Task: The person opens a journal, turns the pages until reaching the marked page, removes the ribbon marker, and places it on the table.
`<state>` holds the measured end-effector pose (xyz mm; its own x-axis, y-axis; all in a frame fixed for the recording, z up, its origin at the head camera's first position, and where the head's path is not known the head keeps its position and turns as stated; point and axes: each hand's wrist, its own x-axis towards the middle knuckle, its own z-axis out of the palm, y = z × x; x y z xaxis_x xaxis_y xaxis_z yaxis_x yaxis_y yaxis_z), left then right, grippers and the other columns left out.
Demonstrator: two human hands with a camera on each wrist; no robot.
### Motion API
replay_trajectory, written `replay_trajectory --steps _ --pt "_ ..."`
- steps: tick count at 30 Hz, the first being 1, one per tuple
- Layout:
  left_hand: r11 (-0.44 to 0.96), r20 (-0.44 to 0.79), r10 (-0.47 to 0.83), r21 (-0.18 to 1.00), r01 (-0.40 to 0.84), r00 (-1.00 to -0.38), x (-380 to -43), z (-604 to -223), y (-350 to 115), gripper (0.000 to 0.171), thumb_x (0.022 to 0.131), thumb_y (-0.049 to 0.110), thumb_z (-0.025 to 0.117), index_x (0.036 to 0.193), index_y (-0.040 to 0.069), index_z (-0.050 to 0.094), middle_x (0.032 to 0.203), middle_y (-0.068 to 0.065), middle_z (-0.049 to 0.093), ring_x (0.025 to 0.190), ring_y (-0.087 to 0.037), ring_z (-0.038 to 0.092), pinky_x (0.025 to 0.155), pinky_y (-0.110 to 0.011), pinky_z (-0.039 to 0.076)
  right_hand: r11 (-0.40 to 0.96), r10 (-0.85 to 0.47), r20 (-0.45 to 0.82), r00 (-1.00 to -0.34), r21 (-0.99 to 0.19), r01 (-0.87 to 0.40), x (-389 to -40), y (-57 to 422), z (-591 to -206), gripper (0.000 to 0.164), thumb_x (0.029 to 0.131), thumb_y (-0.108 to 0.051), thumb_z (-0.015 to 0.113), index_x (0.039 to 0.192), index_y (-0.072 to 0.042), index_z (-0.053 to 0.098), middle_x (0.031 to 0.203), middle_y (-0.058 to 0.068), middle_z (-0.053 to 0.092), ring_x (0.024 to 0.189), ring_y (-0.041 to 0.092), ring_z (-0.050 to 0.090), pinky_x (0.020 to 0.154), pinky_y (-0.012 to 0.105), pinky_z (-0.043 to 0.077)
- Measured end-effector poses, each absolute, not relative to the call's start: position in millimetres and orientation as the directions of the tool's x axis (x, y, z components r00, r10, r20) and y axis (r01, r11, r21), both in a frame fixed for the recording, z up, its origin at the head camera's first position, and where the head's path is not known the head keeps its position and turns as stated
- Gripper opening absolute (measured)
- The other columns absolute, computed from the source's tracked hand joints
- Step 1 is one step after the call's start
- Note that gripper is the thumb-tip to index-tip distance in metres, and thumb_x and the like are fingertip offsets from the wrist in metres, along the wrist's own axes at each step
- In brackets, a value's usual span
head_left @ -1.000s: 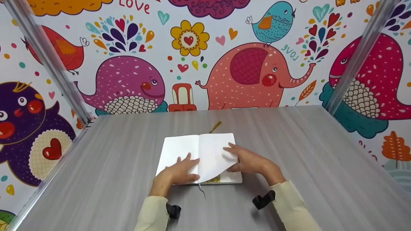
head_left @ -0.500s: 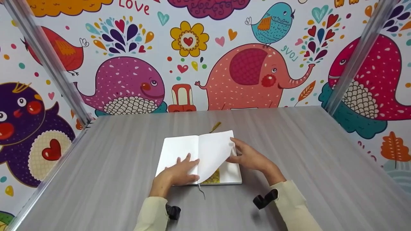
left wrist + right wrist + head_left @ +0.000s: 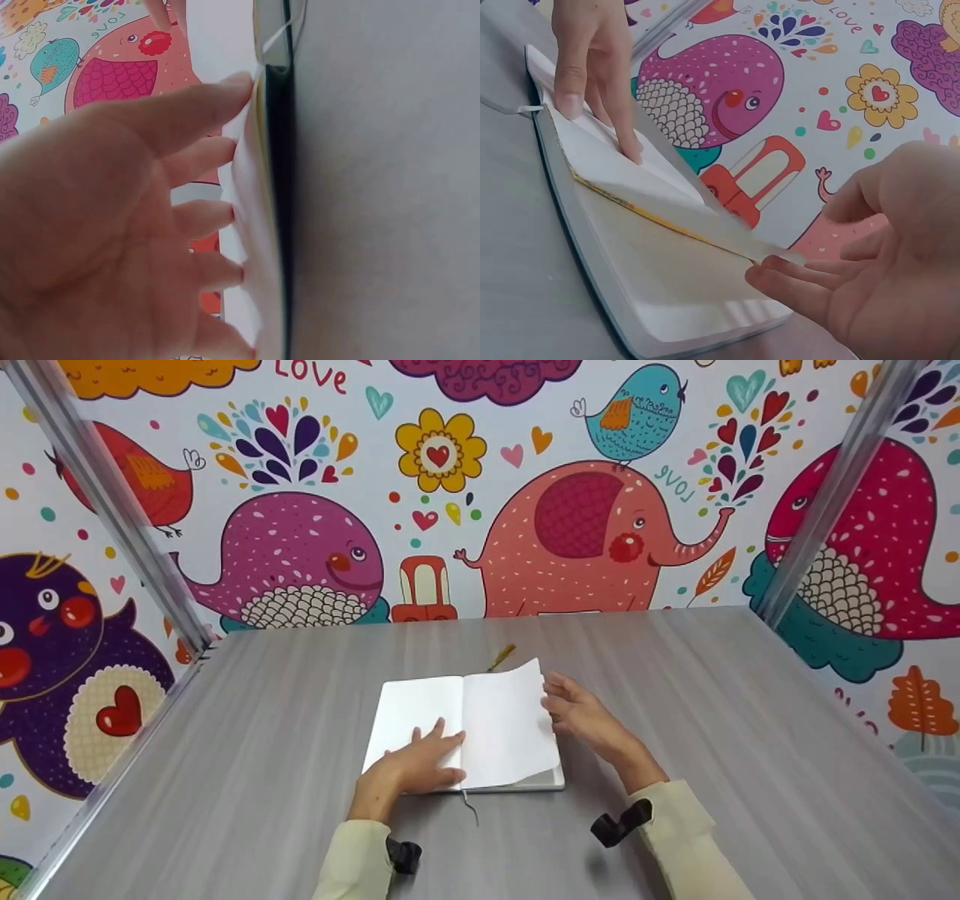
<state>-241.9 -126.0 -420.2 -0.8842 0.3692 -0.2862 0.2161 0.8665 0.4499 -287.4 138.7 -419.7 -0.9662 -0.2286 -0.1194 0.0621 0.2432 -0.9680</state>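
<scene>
An open notebook (image 3: 420,701) with blank white pages and a dark cover lies on the table. My left hand (image 3: 420,761) rests on its left page near the fold, fingers spread. The right-hand leaf (image 3: 506,727) is lifted, its far corner rising. My right hand (image 3: 589,720) is at the outer edge of this leaf; in the right wrist view, loosely bent fingertips (image 3: 761,277) touch the edge from beyond it. A yellow strip (image 3: 649,214) shows along the leaf's lower edge there. Past the notebook's top sticks out a gold tassel (image 3: 502,656).
A thin grey ribbon (image 3: 471,808) hangs from the notebook's near edge onto the grey table (image 3: 285,720). Each wrist bears a black strapped device, such as the right one (image 3: 621,823). Behind the table stands a wall with cartoon animals (image 3: 577,540), framed by metal posts (image 3: 840,495).
The right hand has moved from on the leaf to just past its outer edge. The leaf's far corner has risen, and the gold patch beneath is now covered in the head view. The left hand stays put.
</scene>
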Motion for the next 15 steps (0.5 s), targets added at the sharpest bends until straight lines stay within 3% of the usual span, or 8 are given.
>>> replay_trajectory --steps 3,8,15 --pt "0.866 -0.282 0.371 0.449 0.220 -0.885 -241.8 -420.0 -126.1 0.060 0.090 0.038 0.054 0.144 0.024 0.032 0.155 -0.012 0.011 0.139 -0.044 0.009 0.094 -0.077 0.013 0.270 -0.161 -0.132 -0.978 -0.959 0.085 -289.1 133.4 -421.7 0.066 0.090 -0.026 0.056 0.145 -0.010 0.023 0.144 0.014 0.036 0.129 0.030 0.042 0.102 0.051 0.037" --pt "0.866 -0.279 0.373 0.448 0.223 -0.885 -242.0 -420.2 -125.4 0.060 0.090 0.038 0.055 0.143 0.023 0.032 0.154 -0.013 0.011 0.139 -0.045 0.009 0.093 -0.078 0.013 0.305 -0.079 -0.145 -0.986 -0.945 0.114 -291.4 129.2 -425.6 0.068 0.086 -0.018 0.062 0.144 -0.013 0.027 0.136 0.012 0.046 0.119 0.027 0.051 0.098 0.047 0.042" --pt "0.867 -0.277 0.373 0.444 0.227 -0.885 -242.1 -420.7 -124.9 0.060 0.089 0.038 0.055 0.143 0.024 0.033 0.154 -0.014 0.012 0.138 -0.046 0.009 0.092 -0.079 0.014 0.283 -0.030 -0.101 -0.994 -0.955 0.089 -293.4 131.6 -427.5 0.055 0.081 -0.005 0.065 0.133 -0.011 0.047 0.117 0.013 0.059 0.096 0.020 0.061 0.084 0.042 0.049"
